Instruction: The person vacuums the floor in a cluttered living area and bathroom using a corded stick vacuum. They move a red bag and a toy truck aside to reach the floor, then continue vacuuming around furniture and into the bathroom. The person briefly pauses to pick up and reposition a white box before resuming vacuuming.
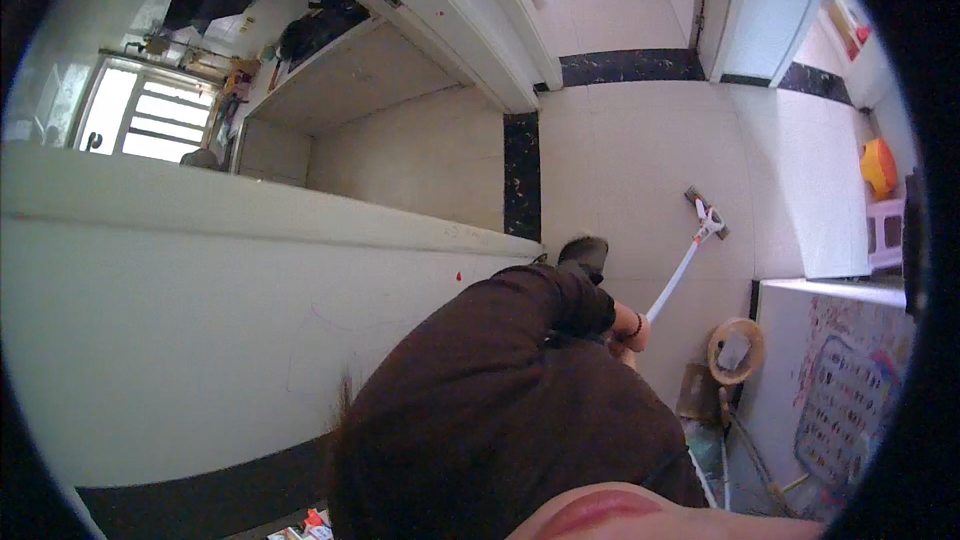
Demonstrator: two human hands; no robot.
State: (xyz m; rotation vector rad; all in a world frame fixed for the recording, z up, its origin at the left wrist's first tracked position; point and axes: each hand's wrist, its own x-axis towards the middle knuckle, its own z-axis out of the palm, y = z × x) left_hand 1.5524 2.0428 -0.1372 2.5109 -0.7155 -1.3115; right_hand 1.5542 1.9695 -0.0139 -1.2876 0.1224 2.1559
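Observation:
A white mop handle [672, 281] slants up and to the right from my left hand [636, 331], which is closed around it and wears a dark beaded bracelet. At its far end the narrow grey mop head [707, 213], with a white and orange joint, rests on the pale tiled floor [637, 157]. Just below the left hand, a patch of skin appears to be my right hand [624, 355]; its fingers and grip are hidden. My dark brown sleeves and top cover the lower middle. One dark shoe [583, 256] shows ahead of me.
A white wall [225, 315] runs along my left, ending beside a dark stone threshold [522, 172]. To the right stand a round bin [736, 351], a cardboard box [697, 392] and a white panel with an alphabet chart [844, 412]. Farther off are a purple stool [887, 234] and an orange-yellow object [879, 167].

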